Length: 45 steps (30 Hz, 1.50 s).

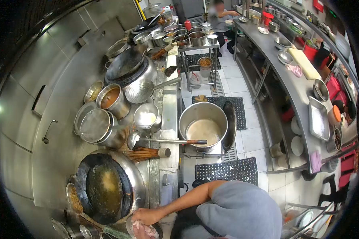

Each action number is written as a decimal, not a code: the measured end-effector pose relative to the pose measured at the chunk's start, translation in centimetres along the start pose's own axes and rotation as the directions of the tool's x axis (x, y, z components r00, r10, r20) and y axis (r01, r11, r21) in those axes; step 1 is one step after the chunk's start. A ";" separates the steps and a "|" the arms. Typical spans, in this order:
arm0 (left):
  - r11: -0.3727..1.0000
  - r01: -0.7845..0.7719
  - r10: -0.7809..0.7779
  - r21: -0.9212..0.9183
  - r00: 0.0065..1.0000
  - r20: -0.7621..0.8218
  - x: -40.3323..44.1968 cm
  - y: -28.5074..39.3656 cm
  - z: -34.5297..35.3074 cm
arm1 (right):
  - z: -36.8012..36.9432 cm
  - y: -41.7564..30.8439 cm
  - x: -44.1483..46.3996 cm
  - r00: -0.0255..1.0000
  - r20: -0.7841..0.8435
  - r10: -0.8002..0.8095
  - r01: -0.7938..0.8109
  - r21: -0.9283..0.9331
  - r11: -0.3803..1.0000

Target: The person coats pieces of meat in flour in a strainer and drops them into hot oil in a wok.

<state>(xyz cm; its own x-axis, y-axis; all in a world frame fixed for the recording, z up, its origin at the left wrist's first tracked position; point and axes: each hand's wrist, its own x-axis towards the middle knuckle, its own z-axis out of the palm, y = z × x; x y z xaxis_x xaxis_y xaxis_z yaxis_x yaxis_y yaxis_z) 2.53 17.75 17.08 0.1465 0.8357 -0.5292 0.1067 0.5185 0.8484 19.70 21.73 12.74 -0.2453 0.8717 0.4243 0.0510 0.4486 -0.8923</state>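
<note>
At the bottom edge, my right hand (147, 216) reaches down over a metal bowl (129, 228) of pale pink pieces that look like raw meat (148, 232). Its fingers are curled at the pieces, partly hidden, and seem to grip them. My left hand does not show apart from the meat. Just beyond the bowl sits a large blackened wok (82, 175) with yellowish oil (105, 185) in it. A pan of brown bits (73, 199) stands beside the wok.
A bamboo brush (145, 154) and a ladle (167, 141) lie past the wok. Steel pots (114, 99), a perforated strainer (139, 90) and a second wok (125, 63) follow. A tall stockpot (226, 119) stands in the aisle. Another person (221, 20) is at the far counter (263, 44).
</note>
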 end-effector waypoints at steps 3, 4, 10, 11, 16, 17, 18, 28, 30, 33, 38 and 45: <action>0.997 0.047 -0.054 -0.067 0.992 -0.114 -0.9 0.7 1.7 | -1.4 0.1 -0.4 0.998 0.035 -0.055 0.055 0.018 0.998; 0.994 0.059 -0.074 -0.093 0.984 -0.160 -1.2 1.0 2.4 | -1.7 -0.1 -0.8 0.997 0.057 -0.060 0.058 0.032 0.998; 0.984 0.061 -0.111 -0.166 0.941 -0.318 -2.4 1.4 7.1 | -3.3 0.8 -2.3 0.999 0.038 -0.016 0.011 0.134 0.991; 0.980 0.062 -0.105 -0.191 0.970 -0.221 -1.7 0.6 6.2 | -3.7 1.1 -2.6 0.999 0.049 -0.016 0.011 0.108 0.994; 0.982 0.047 -0.025 -0.181 0.992 0.121 0.7 -1.7 6.8 | -7.0 -0.8 -5.4 0.996 0.075 0.045 -0.042 -0.039 0.998; 0.985 0.035 -0.006 -0.168 0.985 0.172 0.9 -1.9 7.8 | -7.5 -0.9 -6.5 1.000 -0.001 0.029 -0.029 -0.014 0.999; 0.988 0.023 0.011 -0.152 0.975 0.221 0.9 -1.8 8.5 | -7.7 -0.8 -7.5 0.997 -0.080 0.012 -0.011 0.012 1.000; 0.983 -0.012 0.083 -0.185 0.920 0.383 -0.7 -8.2 14.0 | -9.1 -3.2 -17.0 0.931 -0.300 0.208 -0.238 -0.065 0.969; 0.956 0.128 0.019 -0.262 0.869 0.495 -1.1 -8.5 14.3 | -9.8 -4.3 -18.3 0.926 -0.332 0.182 -0.220 -0.082 0.972; 0.945 0.205 -0.022 -0.255 0.818 0.575 -0.3 -9.4 15.7 | -11.3 -4.0 -20.4 0.906 -0.364 0.214 -0.278 -0.133 0.952; 0.951 0.174 0.002 -0.255 0.823 0.568 -2.5 -7.7 20.9 | -15.6 -6.3 -24.5 0.822 -0.500 0.273 -0.296 0.035 0.955; 0.941 0.229 -0.019 -0.250 0.771 0.637 -1.4 -7.0 36.8 | -27.6 -8.0 -35.3 0.722 -0.566 0.398 -0.395 0.135 0.909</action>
<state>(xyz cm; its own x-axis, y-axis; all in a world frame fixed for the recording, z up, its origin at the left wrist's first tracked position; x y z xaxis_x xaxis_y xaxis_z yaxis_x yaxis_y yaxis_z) 37.77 6.27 11.35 0.7373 0.5194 -0.4320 -0.1117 0.7244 0.6803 54.68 -7.16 9.21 0.3912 0.9195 0.0390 0.0128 0.0369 -0.9992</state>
